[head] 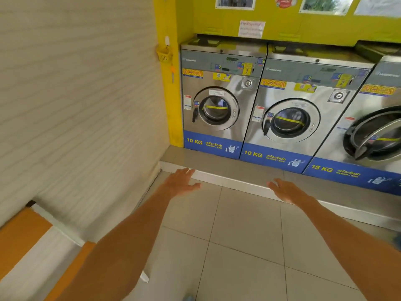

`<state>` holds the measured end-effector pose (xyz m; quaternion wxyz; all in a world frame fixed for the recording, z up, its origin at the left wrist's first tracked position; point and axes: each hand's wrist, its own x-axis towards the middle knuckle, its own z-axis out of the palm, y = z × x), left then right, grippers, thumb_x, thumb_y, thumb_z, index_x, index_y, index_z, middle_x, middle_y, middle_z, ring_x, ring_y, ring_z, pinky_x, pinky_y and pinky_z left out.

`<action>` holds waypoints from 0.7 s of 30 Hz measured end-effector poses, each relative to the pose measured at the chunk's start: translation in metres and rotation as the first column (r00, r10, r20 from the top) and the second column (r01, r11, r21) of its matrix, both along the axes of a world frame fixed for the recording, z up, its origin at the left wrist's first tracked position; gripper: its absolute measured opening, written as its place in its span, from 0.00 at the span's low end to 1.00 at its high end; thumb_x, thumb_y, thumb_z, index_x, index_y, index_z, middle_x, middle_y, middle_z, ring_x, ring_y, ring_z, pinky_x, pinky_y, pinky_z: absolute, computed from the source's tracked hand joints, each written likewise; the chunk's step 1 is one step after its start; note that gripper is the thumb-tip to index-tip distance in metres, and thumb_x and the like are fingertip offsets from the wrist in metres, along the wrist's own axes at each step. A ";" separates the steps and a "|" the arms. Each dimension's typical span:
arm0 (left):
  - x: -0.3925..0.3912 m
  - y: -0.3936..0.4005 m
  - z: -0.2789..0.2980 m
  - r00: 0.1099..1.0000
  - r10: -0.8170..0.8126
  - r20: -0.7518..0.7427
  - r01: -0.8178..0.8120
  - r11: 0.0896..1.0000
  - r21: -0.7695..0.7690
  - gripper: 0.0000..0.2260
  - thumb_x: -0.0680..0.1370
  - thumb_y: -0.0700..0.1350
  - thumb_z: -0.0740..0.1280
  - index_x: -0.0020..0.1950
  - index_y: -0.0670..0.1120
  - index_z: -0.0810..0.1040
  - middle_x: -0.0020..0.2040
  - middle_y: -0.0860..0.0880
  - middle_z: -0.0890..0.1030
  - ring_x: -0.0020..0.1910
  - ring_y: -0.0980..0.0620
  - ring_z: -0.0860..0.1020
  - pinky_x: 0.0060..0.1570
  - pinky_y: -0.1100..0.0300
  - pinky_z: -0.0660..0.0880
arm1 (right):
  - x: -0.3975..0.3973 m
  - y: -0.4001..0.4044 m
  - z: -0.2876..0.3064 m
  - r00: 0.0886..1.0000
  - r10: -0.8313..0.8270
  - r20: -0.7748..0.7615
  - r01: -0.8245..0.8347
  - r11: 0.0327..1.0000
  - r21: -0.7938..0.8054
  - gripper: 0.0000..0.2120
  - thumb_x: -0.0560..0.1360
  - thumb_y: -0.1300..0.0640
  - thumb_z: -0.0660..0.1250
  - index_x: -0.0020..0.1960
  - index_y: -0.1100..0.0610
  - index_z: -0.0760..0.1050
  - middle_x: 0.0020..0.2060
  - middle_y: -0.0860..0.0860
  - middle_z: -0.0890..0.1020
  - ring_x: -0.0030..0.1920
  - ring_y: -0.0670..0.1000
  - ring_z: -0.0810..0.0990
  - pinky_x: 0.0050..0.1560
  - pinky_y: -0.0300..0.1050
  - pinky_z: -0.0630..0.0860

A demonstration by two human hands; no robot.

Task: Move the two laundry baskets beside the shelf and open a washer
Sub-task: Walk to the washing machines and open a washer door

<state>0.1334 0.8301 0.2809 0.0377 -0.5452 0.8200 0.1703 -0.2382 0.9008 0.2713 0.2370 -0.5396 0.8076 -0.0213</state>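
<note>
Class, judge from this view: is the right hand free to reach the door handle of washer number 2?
Probably yes: the right hand is open and empty, and only bare floor and a low step lie before washer 2's door handle.

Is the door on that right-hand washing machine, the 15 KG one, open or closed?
Open. The 15 KG washer's door tilts out from its front, showing a dark gap behind its rim, while the doors of the two 10 KG washers sit flush.

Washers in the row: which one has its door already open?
The right washer, labelled 15 KG: its door hangs ajar. Both 10 KG washers, left and middle, are shut.
</note>
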 end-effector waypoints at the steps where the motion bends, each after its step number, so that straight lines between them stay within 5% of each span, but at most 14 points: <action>1: -0.006 -0.027 0.001 1.000 -0.009 -0.005 0.009 1.000 -0.010 0.34 0.78 0.64 0.59 0.79 0.47 0.59 0.78 0.44 0.62 0.76 0.44 0.61 0.73 0.46 0.60 | -0.005 -0.022 0.000 1.000 -0.015 0.002 0.015 1.000 0.009 0.32 0.81 0.38 0.50 0.76 0.58 0.62 0.72 0.60 0.70 0.72 0.61 0.68 0.69 0.56 0.64; 15: -0.167 -0.347 0.005 0.976 -0.217 0.037 0.219 0.974 -0.059 0.37 0.76 0.68 0.60 0.79 0.50 0.58 0.80 0.47 0.60 0.78 0.44 0.58 0.74 0.45 0.60 | -0.128 -0.284 -0.022 0.982 -0.159 0.099 0.160 0.987 -0.007 0.29 0.82 0.41 0.52 0.75 0.60 0.65 0.73 0.61 0.69 0.73 0.61 0.67 0.72 0.56 0.64; 21: -0.281 -0.478 0.016 0.939 -0.343 0.036 0.344 0.934 -0.093 0.31 0.77 0.64 0.61 0.71 0.43 0.69 0.69 0.44 0.74 0.67 0.43 0.72 0.65 0.47 0.70 | -0.228 -0.410 -0.021 0.969 -0.217 0.120 0.215 0.976 0.030 0.29 0.82 0.40 0.52 0.74 0.58 0.66 0.73 0.60 0.69 0.73 0.62 0.66 0.69 0.54 0.64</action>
